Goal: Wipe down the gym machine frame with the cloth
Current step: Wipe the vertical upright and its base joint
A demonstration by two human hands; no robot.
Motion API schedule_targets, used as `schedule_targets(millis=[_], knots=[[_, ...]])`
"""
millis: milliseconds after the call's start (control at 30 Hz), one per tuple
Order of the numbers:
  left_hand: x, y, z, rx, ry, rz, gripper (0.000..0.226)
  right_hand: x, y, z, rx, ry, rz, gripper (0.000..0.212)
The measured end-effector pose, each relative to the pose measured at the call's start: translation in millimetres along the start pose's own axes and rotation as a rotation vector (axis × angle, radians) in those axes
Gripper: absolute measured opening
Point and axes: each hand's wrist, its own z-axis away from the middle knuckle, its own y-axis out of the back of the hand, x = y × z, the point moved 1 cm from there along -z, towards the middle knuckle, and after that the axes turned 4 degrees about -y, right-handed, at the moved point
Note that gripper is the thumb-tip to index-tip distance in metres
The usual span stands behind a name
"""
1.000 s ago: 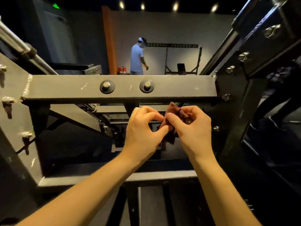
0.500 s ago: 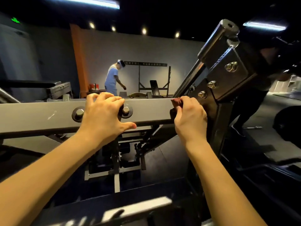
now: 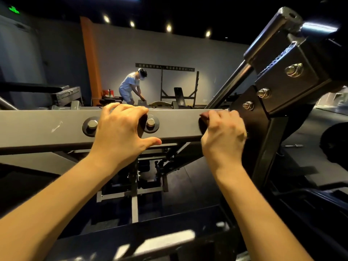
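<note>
Right hand (image 3: 223, 136), clutching the cloth (image 3: 204, 116), has risen onto the frame beam (image 3: 47, 127); left hand (image 3: 120, 132) now grips it.

Matt grey painted metal crossbeam (image 3: 47, 127) — scuffed; shiny steel bolts (image 3: 150, 123); dark reddish cloth (image 3: 204, 116).

A grey steel crossbeam (image 3: 47, 129) of the gym machine frame (image 3: 271, 147) is seen running level across the view, its painted face marked by a pale scratch and fastened with two hex bolts (image 3: 150, 122) on black washers. At its right end it is joined to a black bolted bracket (image 3: 252, 117). A dark reddish-brown cloth (image 3: 204, 117) is bunched against the beam's front face near that end, largely covered by the right hand (image 3: 224, 136), by which it is gripped
</note>
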Motion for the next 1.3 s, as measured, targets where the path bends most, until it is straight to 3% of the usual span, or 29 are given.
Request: schedule_targets(millis=[167,333,433,533,633,733,867,967,1133,1300], knots=[[-1,-2,3,0.010,-0.006,0.021,0.086,-1,0,19,-0.021,0.195,-0.120,0.031],[-3,-5,2,0.011,-0.008,0.018,0.087,0,-8,-4,0.019,-0.037,-0.096,0.025],[-4,-7,3,0.015,-0.010,0.016,0.090,-27,-5,38,0.015,0.124,-0.255,0.033],[-5,-6,3,0.020,-0.022,0.029,0.089,-11,-1,47,-0.001,0.294,-0.293,0.030],[-5,-6,3,0.036,-0.019,0.036,0.090,18,-5,10,-0.007,0.097,-0.203,0.026],[-3,-7,4,0.030,-0.003,0.056,0.090,0,-11,-9,0.013,-0.061,-0.164,0.023],[-2,-3,2,0.007,-0.012,0.047,0.087,-51,-8,30,-0.045,0.175,-0.345,0.028],[-10,9,6,-0.049,-0.032,0.088,0.093,-27,0,34,-0.056,0.330,-0.385,0.027],[-40,40,29,-0.071,0.019,0.000,0.104,-12,-12,-23,-0.077,-0.036,-0.342,0.024],[-57,62,40,-0.141,0.113,-0.104,0.103,-76,-13,-6,-0.154,0.104,-0.531,0.023]])
